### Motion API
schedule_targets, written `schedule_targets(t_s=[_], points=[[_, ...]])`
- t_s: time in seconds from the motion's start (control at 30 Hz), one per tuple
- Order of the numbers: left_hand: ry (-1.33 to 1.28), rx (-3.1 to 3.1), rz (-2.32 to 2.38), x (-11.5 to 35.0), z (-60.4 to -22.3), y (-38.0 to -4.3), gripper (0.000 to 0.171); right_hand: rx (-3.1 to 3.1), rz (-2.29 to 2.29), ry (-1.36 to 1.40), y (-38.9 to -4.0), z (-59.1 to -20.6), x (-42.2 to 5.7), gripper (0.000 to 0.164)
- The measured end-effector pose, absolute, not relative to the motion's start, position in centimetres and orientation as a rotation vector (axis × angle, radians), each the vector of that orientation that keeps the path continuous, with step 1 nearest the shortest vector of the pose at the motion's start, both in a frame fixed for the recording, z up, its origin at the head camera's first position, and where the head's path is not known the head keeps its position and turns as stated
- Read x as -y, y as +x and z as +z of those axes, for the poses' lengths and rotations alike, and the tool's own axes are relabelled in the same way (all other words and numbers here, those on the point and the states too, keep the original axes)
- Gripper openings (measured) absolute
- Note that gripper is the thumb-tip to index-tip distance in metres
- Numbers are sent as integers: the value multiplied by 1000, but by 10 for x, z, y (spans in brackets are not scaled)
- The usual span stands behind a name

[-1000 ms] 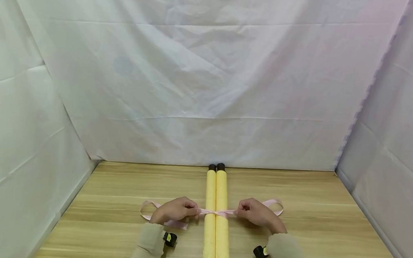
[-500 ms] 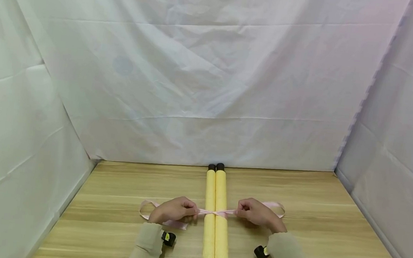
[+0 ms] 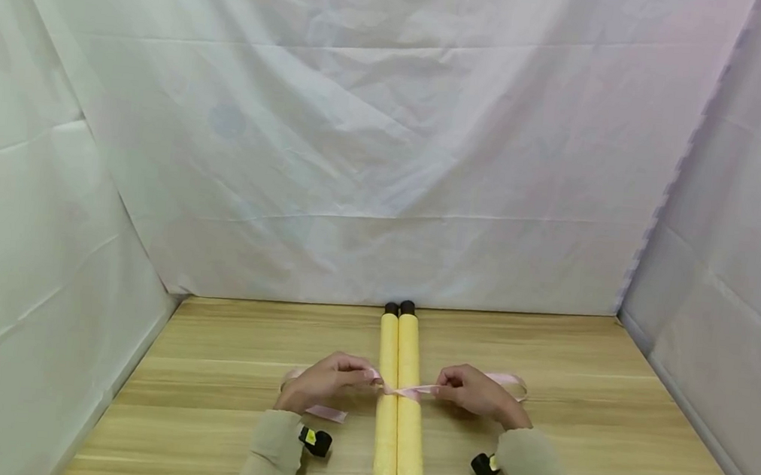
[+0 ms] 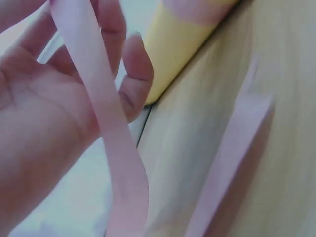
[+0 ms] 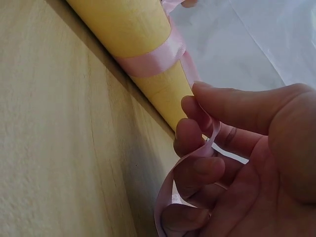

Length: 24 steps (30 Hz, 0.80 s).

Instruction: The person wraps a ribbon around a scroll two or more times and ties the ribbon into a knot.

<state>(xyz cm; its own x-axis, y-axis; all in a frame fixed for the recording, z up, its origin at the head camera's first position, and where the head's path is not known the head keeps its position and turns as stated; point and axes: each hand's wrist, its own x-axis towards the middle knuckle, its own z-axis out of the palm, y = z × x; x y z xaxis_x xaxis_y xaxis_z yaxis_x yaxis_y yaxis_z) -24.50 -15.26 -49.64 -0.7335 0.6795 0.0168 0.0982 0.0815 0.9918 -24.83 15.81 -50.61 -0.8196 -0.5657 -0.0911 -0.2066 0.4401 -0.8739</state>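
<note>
Two yellow rods with dark end caps lie side by side on the table. A pink ribbon wraps round them near the middle and crosses on top. My left hand pinches one length of the ribbon close to the left rod; in the left wrist view that ribbon length runs down across the palm. On the other side, my right hand pinches the other length between thumb and forefinger, and it stretches from the crossing to the fingertips. Its tail passes over the curled fingers.
The wooden table runs back to a white cloth hanging behind, with more cloth at both sides. A loose ribbon end lies on the wood beside the left wrist. Both wrists carry small black cameras.
My left hand has moved right and slightly up, closer to the rods, and its ribbon length is now slacker. The right hand has stayed nearly where it was, still holding its length.
</note>
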Motion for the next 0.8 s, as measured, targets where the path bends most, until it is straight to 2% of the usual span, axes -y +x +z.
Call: schedule_targets(t_s=[0.2,0.57,0.8], points=[[740,-1875,1778,138,-501,-241,36,-2288,-1377,-648,-248,-507,-157,24],[425,-1768,2011,114,-518,-239,45,-2273,-1316,-642,-245,-504,-161,26],[382,-1832,1998,111,-521,-239,44,-2334,-1255,-678,-247,-507,-165,26]])
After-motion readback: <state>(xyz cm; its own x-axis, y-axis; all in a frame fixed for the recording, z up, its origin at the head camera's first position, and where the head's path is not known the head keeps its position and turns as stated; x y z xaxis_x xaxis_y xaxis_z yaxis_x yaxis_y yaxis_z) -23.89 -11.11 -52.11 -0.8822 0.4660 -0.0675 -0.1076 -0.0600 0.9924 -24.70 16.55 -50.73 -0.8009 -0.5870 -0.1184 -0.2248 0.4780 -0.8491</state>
